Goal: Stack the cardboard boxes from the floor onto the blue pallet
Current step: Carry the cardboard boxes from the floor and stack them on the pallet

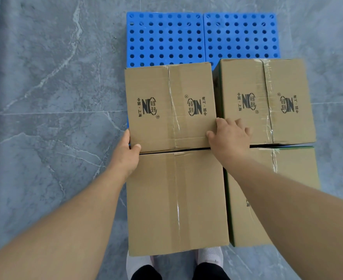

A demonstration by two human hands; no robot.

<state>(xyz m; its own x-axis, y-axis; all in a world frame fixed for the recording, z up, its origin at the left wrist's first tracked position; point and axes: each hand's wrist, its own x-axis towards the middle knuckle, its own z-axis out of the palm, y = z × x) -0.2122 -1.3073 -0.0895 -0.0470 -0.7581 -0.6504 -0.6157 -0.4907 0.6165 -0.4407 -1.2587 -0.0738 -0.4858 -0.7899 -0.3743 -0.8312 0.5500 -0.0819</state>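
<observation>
Several taped cardboard boxes sit on the blue pallet (203, 37), whose far half shows its holes. My left hand (126, 154) grips the near left corner of the far left box (170, 106), thumb on its top. My right hand (230, 136) holds the same box's near right corner, thumb on top and fingers reaching into the gap beside the far right box (267, 100). Closer to me are the near left box (176, 201) and the near right box (253, 199), which my right forearm partly hides.
Grey marbled floor tiles (51, 118) surround the pallet on the left, right and far sides. My feet in pale shoes (209, 257) stand just below the near left box.
</observation>
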